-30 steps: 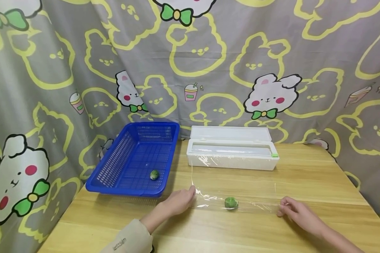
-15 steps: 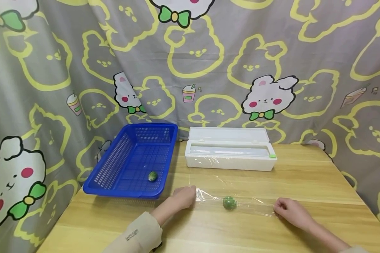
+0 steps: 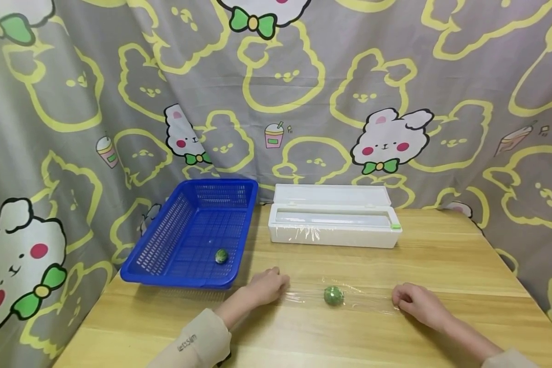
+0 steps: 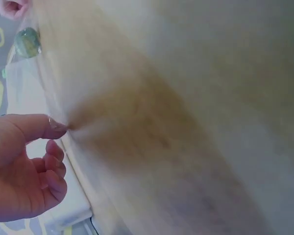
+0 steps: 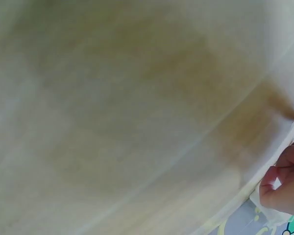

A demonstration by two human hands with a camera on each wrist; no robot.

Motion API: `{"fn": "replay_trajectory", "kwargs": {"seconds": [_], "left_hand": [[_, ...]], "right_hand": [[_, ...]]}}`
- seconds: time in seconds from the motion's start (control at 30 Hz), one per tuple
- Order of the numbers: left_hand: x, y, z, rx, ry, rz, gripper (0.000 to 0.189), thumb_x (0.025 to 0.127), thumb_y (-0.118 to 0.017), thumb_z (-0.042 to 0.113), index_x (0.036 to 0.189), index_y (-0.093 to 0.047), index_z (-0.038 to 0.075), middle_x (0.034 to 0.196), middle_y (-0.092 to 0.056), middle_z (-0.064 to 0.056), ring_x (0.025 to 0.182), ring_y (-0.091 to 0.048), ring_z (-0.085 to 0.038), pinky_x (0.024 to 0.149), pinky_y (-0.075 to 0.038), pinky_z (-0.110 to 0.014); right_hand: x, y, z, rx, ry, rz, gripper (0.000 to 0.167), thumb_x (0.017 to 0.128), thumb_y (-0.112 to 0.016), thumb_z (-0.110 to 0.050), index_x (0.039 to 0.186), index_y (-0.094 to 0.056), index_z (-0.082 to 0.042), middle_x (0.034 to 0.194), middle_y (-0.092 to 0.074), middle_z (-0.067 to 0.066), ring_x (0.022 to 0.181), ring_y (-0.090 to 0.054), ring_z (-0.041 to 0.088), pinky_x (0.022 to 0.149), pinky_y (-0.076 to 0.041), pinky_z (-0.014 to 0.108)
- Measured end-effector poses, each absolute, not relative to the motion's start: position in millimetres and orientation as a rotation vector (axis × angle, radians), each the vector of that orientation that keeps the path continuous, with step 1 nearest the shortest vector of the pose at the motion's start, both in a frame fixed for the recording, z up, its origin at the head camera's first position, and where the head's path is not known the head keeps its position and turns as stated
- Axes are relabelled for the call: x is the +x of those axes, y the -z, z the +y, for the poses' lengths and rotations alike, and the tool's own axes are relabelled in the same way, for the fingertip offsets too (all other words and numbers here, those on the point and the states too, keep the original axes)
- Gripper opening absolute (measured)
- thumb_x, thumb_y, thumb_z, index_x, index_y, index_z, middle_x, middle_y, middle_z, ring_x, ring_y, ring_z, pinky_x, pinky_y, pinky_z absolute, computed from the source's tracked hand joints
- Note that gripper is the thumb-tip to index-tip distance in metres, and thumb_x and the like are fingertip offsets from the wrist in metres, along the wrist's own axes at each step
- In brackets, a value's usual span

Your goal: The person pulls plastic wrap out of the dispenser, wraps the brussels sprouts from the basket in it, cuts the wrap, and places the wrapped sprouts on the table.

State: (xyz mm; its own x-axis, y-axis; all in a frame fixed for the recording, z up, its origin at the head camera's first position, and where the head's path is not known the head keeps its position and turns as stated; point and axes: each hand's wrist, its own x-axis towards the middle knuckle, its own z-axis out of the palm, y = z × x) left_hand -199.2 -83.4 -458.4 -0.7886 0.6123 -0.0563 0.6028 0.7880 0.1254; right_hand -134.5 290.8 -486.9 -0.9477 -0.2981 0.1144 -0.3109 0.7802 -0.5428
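Your left hand (image 3: 264,287) pinches one end of the clear plastic film (image 3: 365,301), its lower fingers curled in as the left wrist view shows, and your right hand (image 3: 418,305) pinches the other end, thumb and forefinger bent into a loop, so both grips are narrow. Between your hands, the small round green vegetable (image 3: 333,296) sits on the wooden table (image 3: 464,255) where the film crosses; glints catch on its surface, but you cannot tell from here whether the film goes right round it. Farther back stands the white film dispenser box (image 3: 336,236), its hinged lid (image 3: 332,194) raised, a roll (image 3: 332,220) lying inside and a bright green tab (image 3: 396,226) at its right front corner. Film also shines on the box's front wall. To your left, the blue plastic basket (image 3: 179,281) has a second green vegetable (image 3: 221,256) in its near right part. A grey curtain (image 3: 303,51) printed with yellow outlines and white rabbits hangs behind the table.
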Motion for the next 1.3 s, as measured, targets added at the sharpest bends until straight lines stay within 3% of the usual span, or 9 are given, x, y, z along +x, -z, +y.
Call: {"fn": "replay_trajectory", "kwargs": {"seconds": [0.1,0.23,0.37,0.5,0.6,0.87,1.13,1.3], "left_hand": [[-198.8,458.1,-85.4,1.021,-0.193,2.857,0.02,0.074,-0.059,0.001,0.068,-0.056,0.02,0.07,-0.043,0.004,0.062,-0.041,-0.009,0.047,-0.033,-0.022],[-199.2,454.8,-87.8,1.013,-0.224,2.853,0.02,0.071,-0.064,0.001,0.068,-0.059,0.021,0.072,-0.044,0.005,0.062,-0.042,-0.008,0.047,-0.033,-0.021],[-202.4,447.9,-88.7,0.964,-0.25,2.826,0.017,0.07,-0.068,0.004,0.071,-0.068,0.021,0.076,-0.06,0.007,0.068,-0.055,-0.01,0.053,-0.04,-0.021],[-206.6,439.3,-76.4,0.929,-0.2,2.804,0.008,0.074,-0.071,0.013,0.074,-0.072,0.022,0.079,-0.068,0.011,0.073,-0.061,-0.009,0.057,-0.045,-0.021],[-207.7,435.4,-55.0,1.003,-0.246,2.792,0.004,0.076,-0.07,0.018,0.079,-0.072,0.02,0.079,-0.067,0.01,0.07,-0.059,-0.006,0.058,-0.044,-0.018],[-195.7,444.6,-9.2,1.066,-0.713,2.682,0.027,0.074,-0.074,0.019,0.1,-0.069,0.016,0.083,-0.064,0.006,0.068,-0.052,-0.002,0.058,-0.038,-0.013],[-189.3,456.1,4.0,1.095,-0.737,2.669,0.025,0.07,-0.078,0.021,0.092,-0.067,0.016,0.083,-0.062,0.011,0.077,-0.053,-0.001,0.072,-0.04,-0.014],[-187.0,457.3,3.7,1.073,-0.757,2.662,0.025,0.069,-0.078,0.018,0.09,-0.065,0.016,0.082,-0.059,0.011,0.073,-0.05,-0.001,0.069,-0.039,-0.014]], "right_hand": [[-136.3,484.4,293.3,0.525,-0.894,-3.017,0.015,0.08,-0.063,-0.004,0.075,-0.06,-0.018,0.077,-0.056,-0.011,0.069,-0.045,-0.004,0.06,-0.042,0.023],[-137.9,482.0,295.3,0.535,-0.887,-3.04,0.01,0.081,-0.064,-0.009,0.078,-0.062,-0.018,0.076,-0.054,-0.011,0.069,-0.043,-0.003,0.059,-0.04,0.025],[-140.1,481.2,297.8,0.588,-0.863,-3.019,0.012,0.078,-0.067,-0.011,0.078,-0.062,-0.022,0.069,-0.043,-0.013,0.062,-0.035,-0.002,0.054,-0.03,0.023],[-142.4,481.3,305.3,0.677,-0.944,-3.005,0.009,0.077,-0.067,-0.012,0.08,-0.062,-0.019,0.068,-0.041,-0.013,0.061,-0.034,-0.002,0.052,-0.029,0.022],[-141.9,481.8,312.6,0.736,-1.009,-3.005,0.009,0.077,-0.067,-0.011,0.081,-0.061,-0.016,0.068,-0.041,-0.013,0.06,-0.034,-0.003,0.052,-0.03,0.021],[-143.2,487.1,315.1,0.826,-1.151,-2.986,0.011,0.076,-0.066,-0.006,0.081,-0.058,-0.012,0.063,-0.039,-0.013,0.058,-0.033,-0.003,0.05,-0.03,0.022],[-150.1,482.3,309.9,0.851,-1.26,-2.992,0.011,0.078,-0.062,-0.001,0.081,-0.056,-0.009,0.06,-0.032,-0.014,0.056,-0.03,-0.003,0.048,-0.027,0.022],[-153.0,479.3,307.5,0.857,-1.312,-3.014,0.01,0.078,-0.062,-0.001,0.081,-0.056,-0.009,0.06,-0.031,-0.013,0.055,-0.03,-0.002,0.049,-0.026,0.022]]}}
